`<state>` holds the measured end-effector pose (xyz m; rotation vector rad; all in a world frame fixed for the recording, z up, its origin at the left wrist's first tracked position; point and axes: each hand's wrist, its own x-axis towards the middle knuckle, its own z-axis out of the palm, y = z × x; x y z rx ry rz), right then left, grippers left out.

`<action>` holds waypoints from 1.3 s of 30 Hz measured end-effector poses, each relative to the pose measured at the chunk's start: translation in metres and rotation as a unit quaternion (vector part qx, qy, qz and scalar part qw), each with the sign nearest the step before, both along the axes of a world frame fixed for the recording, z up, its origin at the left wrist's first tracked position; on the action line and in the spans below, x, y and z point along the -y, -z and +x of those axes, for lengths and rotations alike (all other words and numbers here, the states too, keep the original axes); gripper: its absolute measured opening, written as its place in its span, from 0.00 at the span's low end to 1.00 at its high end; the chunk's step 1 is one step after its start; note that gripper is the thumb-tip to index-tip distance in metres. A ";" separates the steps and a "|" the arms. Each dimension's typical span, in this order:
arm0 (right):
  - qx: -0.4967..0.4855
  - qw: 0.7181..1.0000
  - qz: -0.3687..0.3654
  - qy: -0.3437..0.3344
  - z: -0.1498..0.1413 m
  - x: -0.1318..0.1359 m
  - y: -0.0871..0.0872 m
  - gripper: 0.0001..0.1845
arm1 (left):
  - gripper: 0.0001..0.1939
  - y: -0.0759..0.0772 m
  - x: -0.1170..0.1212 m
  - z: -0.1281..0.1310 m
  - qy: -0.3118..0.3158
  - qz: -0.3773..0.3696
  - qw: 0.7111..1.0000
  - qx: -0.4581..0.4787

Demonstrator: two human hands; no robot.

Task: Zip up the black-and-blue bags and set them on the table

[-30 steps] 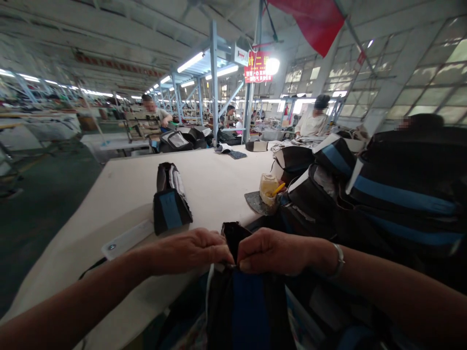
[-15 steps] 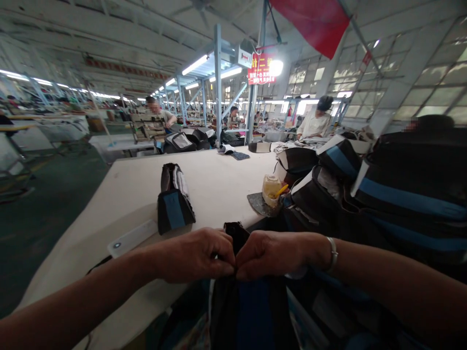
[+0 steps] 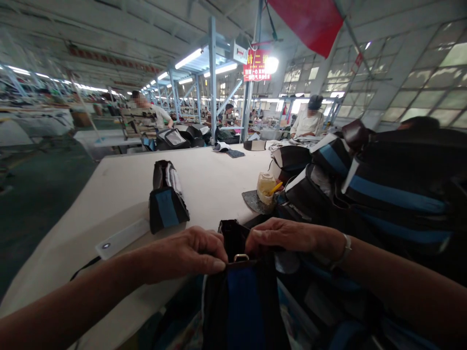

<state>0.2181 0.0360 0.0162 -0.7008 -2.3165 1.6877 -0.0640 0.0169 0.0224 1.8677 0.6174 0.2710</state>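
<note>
A black bag with a blue centre stripe (image 3: 242, 306) hangs in front of me at the near edge of a white table (image 3: 120, 187). My left hand (image 3: 189, 253) pinches the bag's top edge, thumb against fingers. A small metal ring (image 3: 241, 257) shows at that edge between my hands. My right hand (image 3: 282, 236), with a bracelet at the wrist, curls over the black flap just right of the ring.
A finished black-and-blue bag (image 3: 166, 199) lies on the table ahead, a white flat device (image 3: 122, 239) beside it. A yellowish jar (image 3: 266, 187) stands to the right. A tall pile of similar bags (image 3: 383, 189) fills the right side. Other people work at far tables.
My hands were pressed together at the bag's top; now they have drawn apart, the metal ring shows between them, and my right hand has lifted onto the flap.
</note>
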 end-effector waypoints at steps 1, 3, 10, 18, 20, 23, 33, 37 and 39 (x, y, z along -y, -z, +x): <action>-0.002 1.000 -0.001 0.000 0.002 0.001 0.000 0.28 | 0.15 -0.001 0.000 0.001 0.000 -0.017 1.000 -0.001; 0.000 1.000 0.000 -0.005 0.001 0.004 0.000 0.26 | 0.20 -0.003 0.000 0.004 -0.005 -0.038 0.999 -0.014; 0.002 0.998 0.054 -0.010 -0.012 0.013 0.008 0.21 | 0.24 -0.006 0.003 0.013 0.034 0.073 0.996 -0.047; -0.103 0.989 0.099 0.043 0.001 0.019 0.016 0.23 | 0.23 0.013 0.008 0.009 0.012 0.073 0.996 0.051; -0.092 0.995 0.016 0.037 0.010 0.011 0.014 0.25 | 0.22 0.015 0.006 0.007 0.013 0.052 0.997 0.051; -0.056 0.998 -0.029 0.021 0.018 -0.001 0.013 0.23 | 0.22 0.020 0.002 0.001 -0.011 0.013 0.999 0.044; -0.057 0.993 0.094 -0.039 0.010 -0.006 0.020 0.14 | 0.26 0.037 -0.001 -0.010 -0.101 0.010 0.994 -0.040; -0.047 0.940 0.337 0.020 0.003 0.012 0.024 0.05 | 0.27 0.013 0.005 0.006 -0.124 0.045 0.988 -0.085; -0.047 0.921 0.386 0.032 -0.001 0.018 0.023 0.05 | 0.24 -0.001 0.009 0.019 -0.127 0.112 0.977 -0.126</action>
